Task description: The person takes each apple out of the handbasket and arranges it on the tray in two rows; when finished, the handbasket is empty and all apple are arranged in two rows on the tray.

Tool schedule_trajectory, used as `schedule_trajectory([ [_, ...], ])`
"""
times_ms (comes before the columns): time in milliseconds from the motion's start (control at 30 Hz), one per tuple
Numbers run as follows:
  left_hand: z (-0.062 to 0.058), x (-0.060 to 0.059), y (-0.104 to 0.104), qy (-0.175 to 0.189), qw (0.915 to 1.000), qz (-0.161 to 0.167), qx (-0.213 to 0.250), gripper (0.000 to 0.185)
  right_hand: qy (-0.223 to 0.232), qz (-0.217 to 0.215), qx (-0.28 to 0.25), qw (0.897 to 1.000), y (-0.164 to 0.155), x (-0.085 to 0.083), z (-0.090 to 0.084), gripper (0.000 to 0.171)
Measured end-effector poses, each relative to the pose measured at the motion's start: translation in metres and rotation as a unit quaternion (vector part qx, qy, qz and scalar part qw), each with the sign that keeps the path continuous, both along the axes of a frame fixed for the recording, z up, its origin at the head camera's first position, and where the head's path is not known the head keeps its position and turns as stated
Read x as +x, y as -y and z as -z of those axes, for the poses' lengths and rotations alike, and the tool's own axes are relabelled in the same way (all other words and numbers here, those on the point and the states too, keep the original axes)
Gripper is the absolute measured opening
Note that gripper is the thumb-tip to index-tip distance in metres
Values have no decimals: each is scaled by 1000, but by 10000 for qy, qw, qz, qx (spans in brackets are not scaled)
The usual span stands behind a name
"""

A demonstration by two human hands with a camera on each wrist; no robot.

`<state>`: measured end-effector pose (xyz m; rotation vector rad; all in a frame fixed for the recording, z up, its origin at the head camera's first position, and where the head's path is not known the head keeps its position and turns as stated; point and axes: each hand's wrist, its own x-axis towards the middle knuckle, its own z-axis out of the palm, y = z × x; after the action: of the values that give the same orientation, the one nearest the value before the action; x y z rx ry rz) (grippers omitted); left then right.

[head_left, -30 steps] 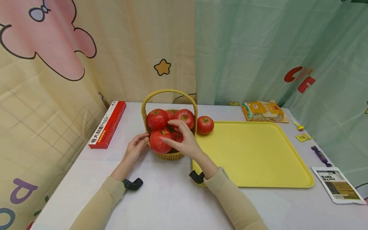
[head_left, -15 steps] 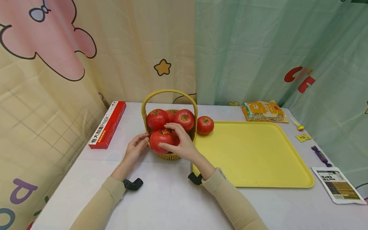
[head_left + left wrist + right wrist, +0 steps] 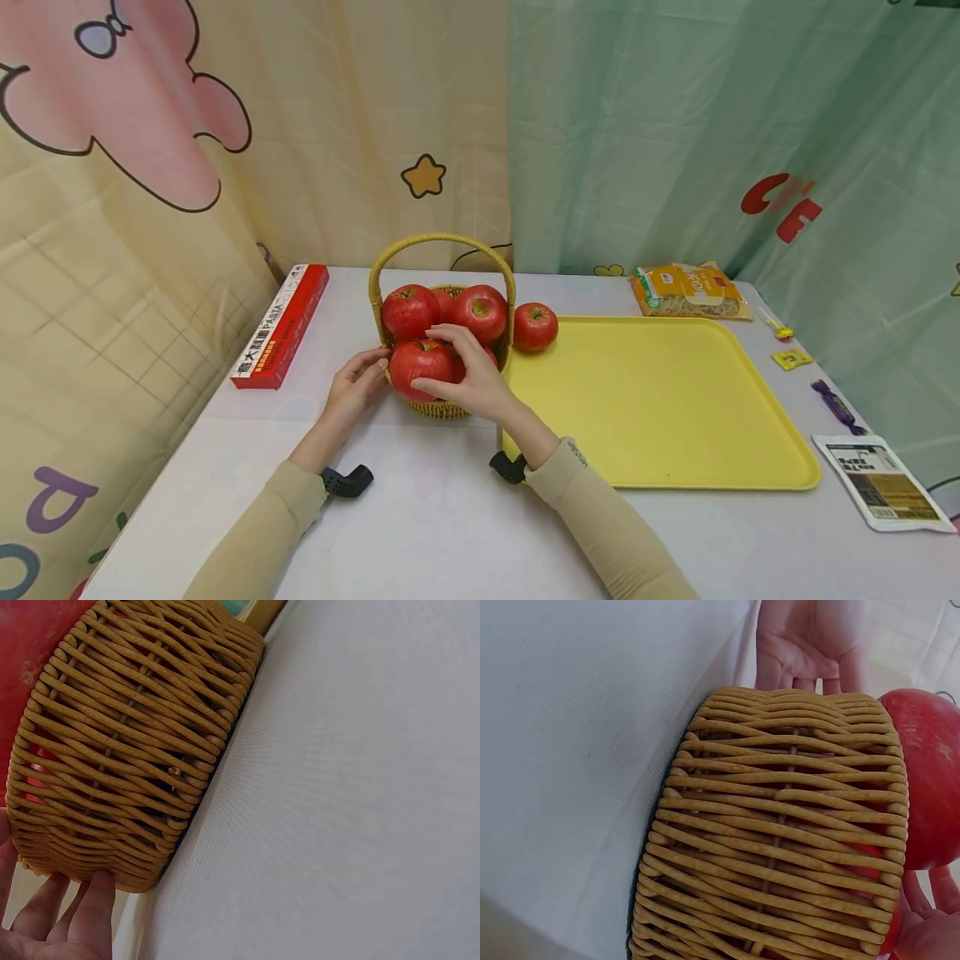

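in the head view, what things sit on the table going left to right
red pasta box → wicker basket of apples → lone apple beside it → yellow tray → bag of noodles → small yellow sweet → purple sweet → flat printed packet

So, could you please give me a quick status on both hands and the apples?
Left hand steadies woven wicker basket. Right hand grips front red apple. Basket handle arches overhead.

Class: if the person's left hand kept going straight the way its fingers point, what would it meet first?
The left hand already touches the basket wall with its fingertips, so it would press into the wicker; the front apple sits just above.
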<state>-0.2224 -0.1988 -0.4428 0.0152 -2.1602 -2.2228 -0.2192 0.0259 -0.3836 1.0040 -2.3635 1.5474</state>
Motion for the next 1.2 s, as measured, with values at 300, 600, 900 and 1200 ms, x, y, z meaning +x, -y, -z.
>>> schedule_trajectory([
  [300,2,-1,1,-57,10000,52,7,46,-89,-47,168,9998,0,-2,2,60],
  [600,3,-2,1,-91,9999,43,93,44,-86,-19,355,9993,1,0,2,61],
  [900,0,-1,0,-15,10000,79,30,44,-138,99,589,9981,2,0,2,63],
  [1200,1,-1,1,-126,9998,124,55,46,-96,203,798,9966,3,0,2,65],
])
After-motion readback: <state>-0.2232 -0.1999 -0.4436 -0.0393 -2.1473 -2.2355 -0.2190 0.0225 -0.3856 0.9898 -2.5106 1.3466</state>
